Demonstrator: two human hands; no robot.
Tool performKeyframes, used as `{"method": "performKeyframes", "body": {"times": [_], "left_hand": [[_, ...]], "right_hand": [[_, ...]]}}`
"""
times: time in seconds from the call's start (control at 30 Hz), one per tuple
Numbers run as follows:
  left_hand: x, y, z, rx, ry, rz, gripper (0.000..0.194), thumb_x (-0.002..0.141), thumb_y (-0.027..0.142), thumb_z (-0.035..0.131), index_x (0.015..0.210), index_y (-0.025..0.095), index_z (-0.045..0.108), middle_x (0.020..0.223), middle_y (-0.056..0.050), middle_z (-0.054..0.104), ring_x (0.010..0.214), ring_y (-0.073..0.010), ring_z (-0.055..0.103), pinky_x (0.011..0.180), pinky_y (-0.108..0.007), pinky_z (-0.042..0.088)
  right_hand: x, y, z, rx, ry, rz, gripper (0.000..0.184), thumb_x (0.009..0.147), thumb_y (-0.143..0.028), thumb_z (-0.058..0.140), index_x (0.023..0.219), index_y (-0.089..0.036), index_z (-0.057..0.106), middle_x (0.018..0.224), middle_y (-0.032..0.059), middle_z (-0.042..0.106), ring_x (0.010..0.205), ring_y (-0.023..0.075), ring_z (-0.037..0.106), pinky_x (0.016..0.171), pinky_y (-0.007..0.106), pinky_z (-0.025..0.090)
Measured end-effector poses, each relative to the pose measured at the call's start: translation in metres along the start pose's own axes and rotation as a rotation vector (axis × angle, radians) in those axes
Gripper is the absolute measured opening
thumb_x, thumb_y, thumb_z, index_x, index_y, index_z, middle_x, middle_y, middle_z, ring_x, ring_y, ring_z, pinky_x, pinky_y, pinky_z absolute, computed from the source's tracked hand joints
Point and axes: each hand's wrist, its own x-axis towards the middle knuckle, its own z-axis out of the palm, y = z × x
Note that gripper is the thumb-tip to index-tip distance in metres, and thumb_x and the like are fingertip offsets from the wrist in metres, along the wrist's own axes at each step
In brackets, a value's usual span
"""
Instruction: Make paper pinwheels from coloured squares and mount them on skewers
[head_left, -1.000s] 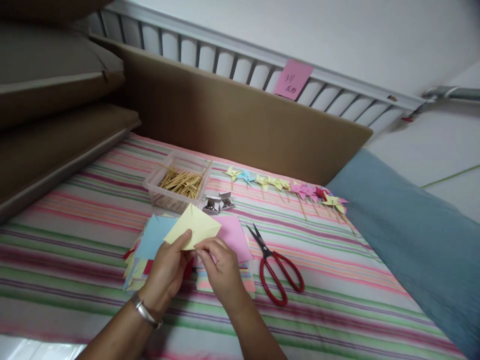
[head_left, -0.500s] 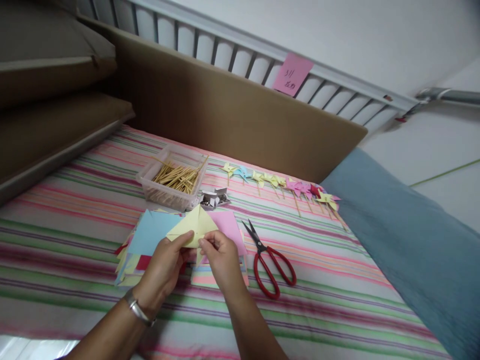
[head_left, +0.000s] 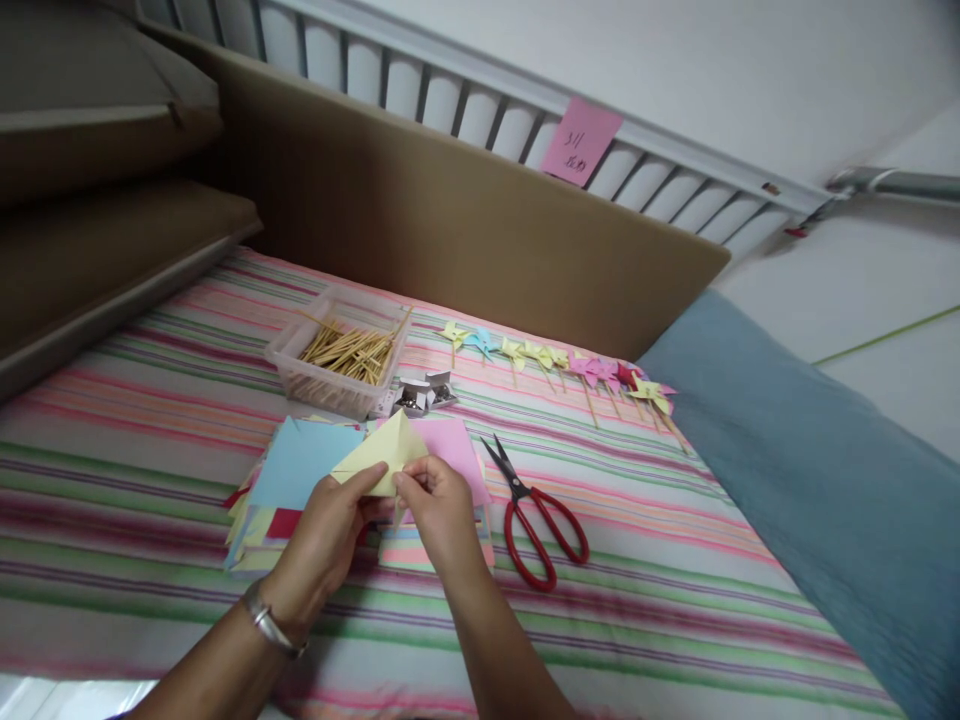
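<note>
A pale yellow paper square (head_left: 386, 452), creased and cut at its corners, is held between both hands above the paper stacks. My left hand (head_left: 341, 520) pinches its lower left side, thumb on top. My right hand (head_left: 441, 505) pinches the lower right part with thumb and forefinger, where the paper bends. Beneath lie a stack topped with a blue sheet (head_left: 304, 462) and another topped with a pink sheet (head_left: 457, 455). Red-handled scissors (head_left: 534, 515) rest right of my right hand, blades slightly apart.
Behind the stacks stands a clear plastic box (head_left: 322, 385) of wooden sticks (head_left: 351, 352). Small open boxes (head_left: 424, 393) sit beside it. A row of finished paper pinwheels (head_left: 592, 370) lies before a brown board (head_left: 465, 220). Cardboard packages (head_left: 112, 260) are at left.
The right corner of the yellow paper has been bent inward by my right hand. The view has shifted slightly; the scissors and stacks stay in place.
</note>
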Motion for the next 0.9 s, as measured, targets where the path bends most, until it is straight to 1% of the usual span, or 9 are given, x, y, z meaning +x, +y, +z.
{"method": "performKeyframes", "body": {"times": [0.2, 0.37, 0.47, 0.5, 0.57, 0.63, 0.7, 0.77, 0.9], "left_hand": [[-0.003, 0.002, 0.004, 0.022, -0.021, 0.031, 0.023, 0.064, 0.023, 0.073, 0.083, 0.011, 0.07, 0.077, -0.007, 0.071, 0.068, -0.0181, 0.063, 0.06, -0.026, 0.05], [0.001, -0.002, 0.0, 0.041, 0.101, 0.017, 0.02, 0.054, 0.019, 0.077, 0.07, 0.011, 0.068, 0.064, -0.004, 0.068, 0.054, -0.0147, 0.06, 0.049, -0.024, 0.046], [0.003, 0.0, -0.004, 0.073, 0.106, -0.01, 0.021, 0.055, 0.019, 0.076, 0.072, 0.01, 0.068, 0.063, -0.004, 0.068, 0.049, -0.0138, 0.058, 0.046, -0.023, 0.045], [0.003, 0.002, -0.004, 0.092, 0.085, -0.027, 0.021, 0.056, 0.019, 0.075, 0.074, 0.01, 0.068, 0.064, -0.005, 0.068, 0.05, -0.0144, 0.059, 0.047, -0.024, 0.046], [0.003, 0.005, -0.005, 0.131, 0.042, -0.076, 0.022, 0.057, 0.018, 0.074, 0.077, 0.01, 0.068, 0.069, -0.008, 0.07, 0.055, -0.0166, 0.062, 0.05, -0.025, 0.048], [0.001, 0.008, -0.004, 0.158, 0.01, -0.123, 0.027, 0.058, 0.017, 0.073, 0.084, 0.011, 0.069, 0.073, -0.009, 0.071, 0.059, -0.0184, 0.064, 0.051, -0.025, 0.049], [0.0, 0.01, -0.003, 0.169, -0.009, -0.15, 0.028, 0.059, 0.015, 0.072, 0.087, 0.012, 0.068, 0.07, -0.009, 0.07, 0.057, -0.0186, 0.063, 0.048, -0.024, 0.047], [-0.001, 0.009, -0.002, 0.165, -0.023, -0.152, 0.024, 0.058, 0.012, 0.071, 0.082, 0.012, 0.068, 0.063, -0.007, 0.068, 0.051, -0.0171, 0.061, 0.044, -0.022, 0.044], [-0.001, 0.003, -0.005, 0.206, -0.028, -0.142, 0.02, 0.056, 0.012, 0.072, 0.075, 0.012, 0.068, 0.06, -0.005, 0.067, 0.044, -0.0133, 0.056, 0.041, -0.021, 0.039]], "right_hand": [[0.002, 0.004, 0.001, -0.069, 0.025, -0.045, 0.011, 0.069, -0.026, 0.059, 0.061, -0.019, 0.055, 0.049, -0.0041, 0.054, 0.048, 0.012, 0.05, 0.047, 0.022, 0.04], [0.0, 0.002, -0.001, -0.094, -0.009, -0.031, 0.008, 0.068, -0.024, 0.059, 0.062, -0.019, 0.057, 0.05, -0.0039, 0.054, 0.049, 0.0127, 0.052, 0.047, 0.022, 0.041], [0.003, -0.006, -0.013, -0.125, 0.037, -0.071, 0.008, 0.068, -0.025, 0.06, 0.07, -0.017, 0.061, 0.063, -0.0003, 0.062, 0.059, 0.0146, 0.058, 0.057, 0.025, 0.047], [0.005, -0.009, -0.018, -0.153, 0.072, -0.099, 0.01, 0.067, -0.024, 0.062, 0.075, -0.017, 0.063, 0.071, 0.0017, 0.065, 0.067, 0.0159, 0.06, 0.064, 0.027, 0.048], [0.008, -0.013, -0.027, -0.191, 0.112, -0.129, 0.024, 0.065, -0.023, 0.066, 0.088, -0.017, 0.065, 0.089, 0.0053, 0.067, 0.084, 0.0191, 0.062, 0.078, 0.032, 0.047], [0.011, -0.015, -0.032, -0.118, 0.03, -0.058, 0.04, 0.062, -0.022, 0.069, 0.101, -0.018, 0.062, 0.096, 0.0066, 0.067, 0.091, 0.0212, 0.062, 0.081, 0.034, 0.048], [0.011, -0.014, -0.033, 0.04, -0.12, 0.058, 0.051, 0.06, -0.02, 0.069, 0.11, -0.019, 0.057, 0.093, 0.0055, 0.068, 0.085, 0.0214, 0.064, 0.072, 0.033, 0.051], [0.01, -0.013, -0.031, 0.16, -0.223, 0.123, 0.055, 0.059, -0.017, 0.069, 0.112, -0.02, 0.055, 0.088, 0.0035, 0.069, 0.078, 0.0206, 0.065, 0.063, 0.029, 0.051], [0.006, -0.014, -0.028, 0.185, -0.246, 0.135, 0.058, 0.056, -0.013, 0.068, 0.111, -0.021, 0.055, 0.089, 0.0026, 0.068, 0.074, 0.0198, 0.064, 0.057, 0.026, 0.051]]}}
